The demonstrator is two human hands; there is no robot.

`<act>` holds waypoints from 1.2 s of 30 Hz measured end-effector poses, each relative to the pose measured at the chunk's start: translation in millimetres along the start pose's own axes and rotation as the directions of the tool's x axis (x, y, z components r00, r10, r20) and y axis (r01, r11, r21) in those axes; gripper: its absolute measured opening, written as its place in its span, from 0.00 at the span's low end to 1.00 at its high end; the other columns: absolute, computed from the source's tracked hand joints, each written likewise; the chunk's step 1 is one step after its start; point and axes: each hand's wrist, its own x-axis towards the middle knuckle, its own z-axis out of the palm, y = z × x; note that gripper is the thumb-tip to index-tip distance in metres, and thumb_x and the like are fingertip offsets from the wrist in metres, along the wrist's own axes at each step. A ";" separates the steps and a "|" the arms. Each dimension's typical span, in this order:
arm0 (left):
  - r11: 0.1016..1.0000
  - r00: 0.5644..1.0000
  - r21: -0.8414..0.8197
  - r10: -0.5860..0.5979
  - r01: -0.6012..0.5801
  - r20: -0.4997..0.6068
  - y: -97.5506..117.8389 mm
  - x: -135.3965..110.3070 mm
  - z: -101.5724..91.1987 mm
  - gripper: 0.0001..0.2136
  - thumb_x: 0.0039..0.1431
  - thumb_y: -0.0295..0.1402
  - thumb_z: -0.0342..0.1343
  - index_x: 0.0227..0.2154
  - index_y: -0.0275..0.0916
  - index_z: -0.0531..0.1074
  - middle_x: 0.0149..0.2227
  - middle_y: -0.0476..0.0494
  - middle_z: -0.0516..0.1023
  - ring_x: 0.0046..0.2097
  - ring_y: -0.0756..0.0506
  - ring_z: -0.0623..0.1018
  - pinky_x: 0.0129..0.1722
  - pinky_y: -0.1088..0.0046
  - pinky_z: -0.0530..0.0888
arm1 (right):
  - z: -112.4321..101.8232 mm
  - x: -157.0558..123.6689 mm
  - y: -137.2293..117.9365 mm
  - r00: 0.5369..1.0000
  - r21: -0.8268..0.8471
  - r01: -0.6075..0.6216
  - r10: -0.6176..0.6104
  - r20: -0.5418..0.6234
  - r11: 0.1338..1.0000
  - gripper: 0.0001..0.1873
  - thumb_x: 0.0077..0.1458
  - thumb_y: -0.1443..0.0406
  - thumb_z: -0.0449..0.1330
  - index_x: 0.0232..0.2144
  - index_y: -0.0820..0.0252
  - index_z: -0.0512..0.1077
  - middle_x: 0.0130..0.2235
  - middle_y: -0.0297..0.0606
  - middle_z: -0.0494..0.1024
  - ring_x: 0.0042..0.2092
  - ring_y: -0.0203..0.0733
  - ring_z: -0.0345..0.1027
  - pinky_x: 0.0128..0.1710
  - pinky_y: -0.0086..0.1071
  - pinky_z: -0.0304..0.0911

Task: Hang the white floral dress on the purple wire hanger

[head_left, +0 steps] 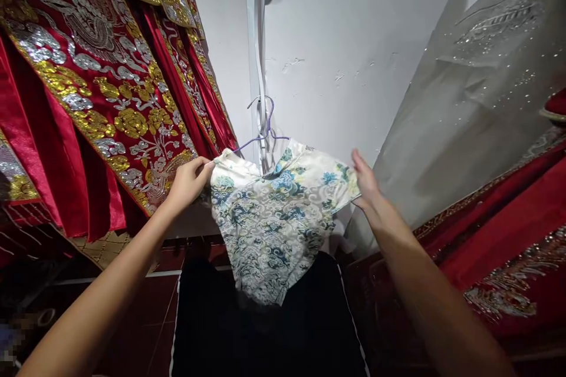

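A small cream garment with a blue and green flower pattern point(269, 224) hangs on a purple hanger point(265, 126) against the white wall. My left hand point(190, 179) pinches the garment's left shoulder, fingers closed on the cloth. My right hand point(365, 179) touches the right sleeve edge with its fingers stretched out flat. The hanger's hook catches a white strap point(260, 41) that runs down the wall.
Red robes with gold and silver embroidery point(97, 88) hang close on the left. A grey sequined cloth point(477, 100) and more red embroidered fabric point(513, 247) hang on the right. A black cloth point(265, 330) lies below the garment, above dark red floor tiles point(150, 312).
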 end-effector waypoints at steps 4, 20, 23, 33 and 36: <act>1.000 0.990 0.025 0.008 -0.004 -0.140 1.9 7.9 -0.3 0.14 0.66 0.40 0.48 0.39 0.38 0.74 0.38 0.43 0.78 0.40 0.44 0.75 0.40 0.69 0.69 | -0.6 1.5 -16.2 0.973 0.162 -0.111 0.074 0.220 0.981 0.22 0.50 0.46 0.65 0.32 0.58 0.78 0.31 0.41 0.81 0.33 0.46 0.76 0.30 0.35 0.69; 0.444 0.828 -0.723 -0.086 0.530 0.554 111.4 -47.9 11.6 0.18 0.64 0.46 0.53 0.36 0.35 0.77 0.37 0.34 0.81 0.24 0.49 0.74 0.25 0.68 0.75 | 51.1 -117.8 -50.9 0.651 0.023 0.204 -0.153 0.744 0.979 0.13 0.63 0.56 0.56 0.43 0.52 0.77 0.41 0.39 0.79 0.43 0.46 0.72 0.47 0.39 0.66; 0.560 0.681 -0.535 -0.072 0.632 0.729 100.7 -63.8 -14.0 0.16 0.61 0.46 0.56 0.35 0.36 0.78 0.30 0.40 0.80 0.16 0.56 0.59 0.15 0.76 0.62 | 55.5 -90.1 -30.0 0.759 -0.038 0.163 -0.101 0.644 0.986 0.16 0.65 0.55 0.53 0.47 0.52 0.76 0.48 0.41 0.77 0.49 0.48 0.70 0.52 0.41 0.64; 0.997 0.991 -0.044 0.067 -0.062 0.113 72.9 -23.0 -67.9 0.11 0.62 0.41 0.55 0.36 0.39 0.76 0.36 0.43 0.79 0.36 0.44 0.77 0.36 0.70 0.74 | 62.9 -22.1 0.5 0.894 0.094 0.106 -0.137 0.428 0.990 0.21 0.61 0.50 0.56 0.30 0.60 0.76 0.27 0.34 0.74 0.30 0.39 0.68 0.32 0.31 0.63; 0.956 0.931 0.180 0.271 -0.231 -0.243 80.9 -17.1 -59.9 0.14 0.61 0.36 0.56 0.49 0.39 0.71 0.49 0.37 0.76 0.49 0.40 0.75 0.49 0.62 0.72 | 59.2 16.5 -4.3 0.985 0.239 0.087 -0.119 0.123 0.967 0.20 0.52 0.49 0.65 0.29 0.60 0.77 0.27 0.34 0.76 0.29 0.38 0.67 0.29 0.30 0.61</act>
